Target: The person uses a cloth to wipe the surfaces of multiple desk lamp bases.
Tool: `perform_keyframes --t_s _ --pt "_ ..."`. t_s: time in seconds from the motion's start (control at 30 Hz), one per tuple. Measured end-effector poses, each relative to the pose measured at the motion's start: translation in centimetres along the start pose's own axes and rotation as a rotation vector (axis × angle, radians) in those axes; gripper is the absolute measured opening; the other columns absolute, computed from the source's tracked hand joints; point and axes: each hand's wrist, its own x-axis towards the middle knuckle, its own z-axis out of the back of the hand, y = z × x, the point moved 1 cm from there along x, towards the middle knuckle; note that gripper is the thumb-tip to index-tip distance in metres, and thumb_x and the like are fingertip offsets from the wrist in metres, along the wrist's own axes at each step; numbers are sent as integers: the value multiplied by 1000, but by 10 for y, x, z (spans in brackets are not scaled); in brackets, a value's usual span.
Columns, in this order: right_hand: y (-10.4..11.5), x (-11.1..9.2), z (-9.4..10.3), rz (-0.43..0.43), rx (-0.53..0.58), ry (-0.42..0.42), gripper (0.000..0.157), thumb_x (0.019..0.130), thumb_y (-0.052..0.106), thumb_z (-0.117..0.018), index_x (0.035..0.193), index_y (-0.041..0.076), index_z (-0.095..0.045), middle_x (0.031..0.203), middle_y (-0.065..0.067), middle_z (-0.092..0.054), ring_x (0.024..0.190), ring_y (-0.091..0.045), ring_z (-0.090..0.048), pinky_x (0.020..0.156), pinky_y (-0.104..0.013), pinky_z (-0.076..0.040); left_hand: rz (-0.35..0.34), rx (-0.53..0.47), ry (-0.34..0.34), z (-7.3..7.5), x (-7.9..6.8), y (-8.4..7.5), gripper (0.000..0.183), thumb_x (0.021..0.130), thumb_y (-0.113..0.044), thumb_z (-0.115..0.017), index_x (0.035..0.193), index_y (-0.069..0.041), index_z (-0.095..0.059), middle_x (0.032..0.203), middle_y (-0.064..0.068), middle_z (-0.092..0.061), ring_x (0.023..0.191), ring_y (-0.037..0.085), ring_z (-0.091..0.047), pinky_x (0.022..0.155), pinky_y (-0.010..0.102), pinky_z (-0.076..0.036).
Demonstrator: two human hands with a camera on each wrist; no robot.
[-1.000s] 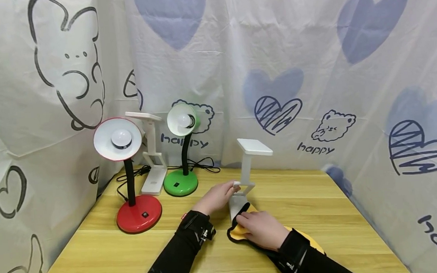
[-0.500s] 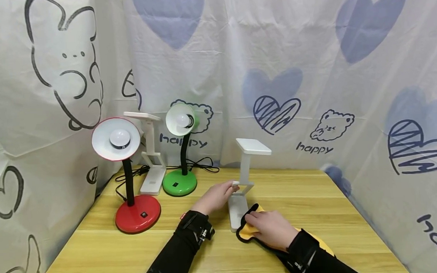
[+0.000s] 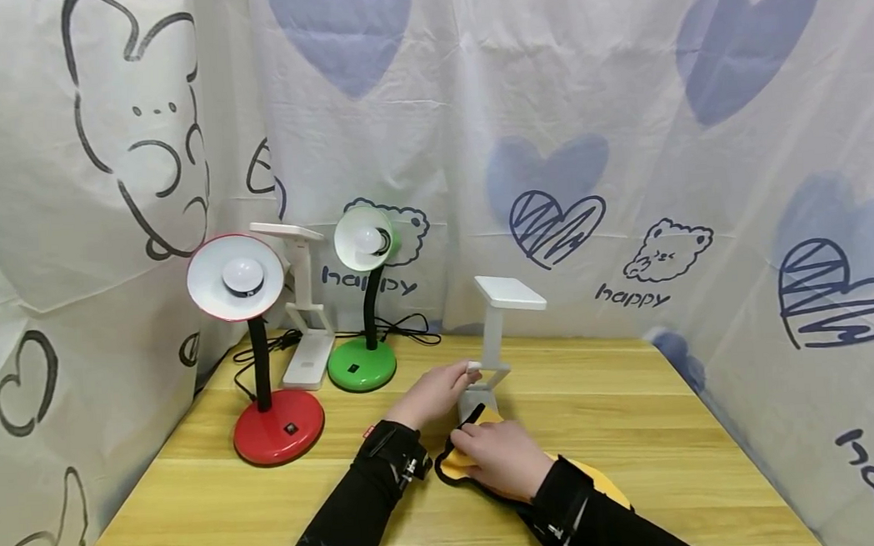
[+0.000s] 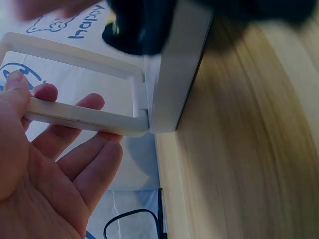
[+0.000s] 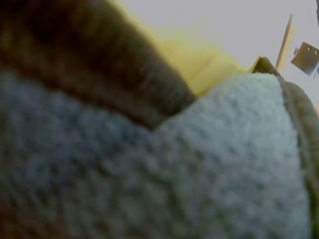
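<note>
A white folding desk lamp (image 3: 510, 293) stands upright at mid-table. My left hand (image 3: 431, 397) holds its lower hinged frame from the left; in the left wrist view, thumb and fingers curl round one bar of that frame (image 4: 84, 118). With my right hand (image 3: 504, 461) I grip a yellow cloth (image 3: 598, 482) edged in black, bunched under the fingers. The cloth lies over the front of the lamp's base (image 3: 476, 400), hiding that end. Up close in the right wrist view, blurred greyish fabric (image 5: 224, 149) fills most of the picture and hides the right fingers.
On the left of the wooden table (image 3: 391, 510) stand a red lamp (image 3: 280, 429), a green lamp (image 3: 363, 367) and another white folding lamp (image 3: 310, 360). Black cords (image 3: 411, 333) lie behind them. Printed curtains (image 3: 546, 91) hang at the back and sides.
My right hand and the cloth first shifted right, uncovering the front of the lamp's base, then swept back left over it. The left hand keeps its hold and the lamp stays put.
</note>
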Motion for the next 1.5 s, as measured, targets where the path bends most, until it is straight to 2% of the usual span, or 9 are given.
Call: perform_keyframes --t_s 0.2,0.43,0.73,0.9,1.03,1.13,1.3,1.43,1.5 --pt "0 -2 1 -19 40 5 32 79 37 -77 92 25 -51 79 14 -48 61 -7 -50 48 -25 -34 -9 0 -3 -3 2 2 32 106 -40 -30 129 -35 -53 129 -14 -61 122 12 -56 101 38 -44" --pt "-15 -22 4 -69 95 49 35 78 34 -78 94 24 -48 81 14 -44 64 -7 -46 53 -26 -36 13 -11 -11 -3 3 0 31 106 -40 -31 126 -36 -54 129 -15 -61 123 11 -55 102 39 -44" --pt "-38 -47 6 -118 139 96 34 80 32 -79 95 24 -49 82 14 -46 63 -5 -45 54 -24 -37 21 3 -19 -1 -1 -4 31 106 -38 -34 125 -29 -57 127 -15 -62 120 12 -57 99 40 -46" --pt "-39 -54 12 -150 139 59 33 78 29 -79 92 25 -49 80 16 -44 61 -3 -41 53 -22 -33 1 93 -41 0 0 -10 28 103 -44 -38 113 -31 -60 108 -15 -66 99 9 -62 85 34 -50" --pt "-29 -53 17 -134 98 -15 34 74 31 -81 91 26 -51 80 16 -48 62 -4 -47 49 -22 -33 -16 174 -47 1 1 -15 23 100 -49 -43 97 -30 -56 83 -8 -58 73 11 -53 64 29 -42" --pt "-24 -50 15 -121 55 -20 34 76 32 -79 93 24 -50 81 14 -50 67 -7 -53 49 -24 -35 -8 195 -37 1 0 -17 22 100 -49 -44 95 -30 -54 78 -6 -54 67 12 -50 57 27 -37" --pt "-22 -44 11 -143 91 28 34 78 30 -77 92 24 -47 80 14 -47 70 -8 -50 53 -25 -36 6 211 -7 2 -1 -19 21 101 -49 -41 101 -32 -54 84 -7 -59 71 12 -53 60 28 -40" --pt "-18 -34 13 -162 151 61 33 76 29 -75 87 26 -45 76 15 -43 64 -6 -44 50 -24 -32 16 205 17 3 -1 -19 22 102 -49 -38 104 -34 -54 93 -9 -63 79 12 -57 68 31 -44" --pt "-15 -27 11 -164 142 62 31 76 30 -75 87 26 -46 77 15 -45 63 -6 -46 48 -24 -33 12 211 25 3 -1 -20 23 102 -49 -37 105 -34 -54 96 -10 -64 83 11 -59 71 32 -46"
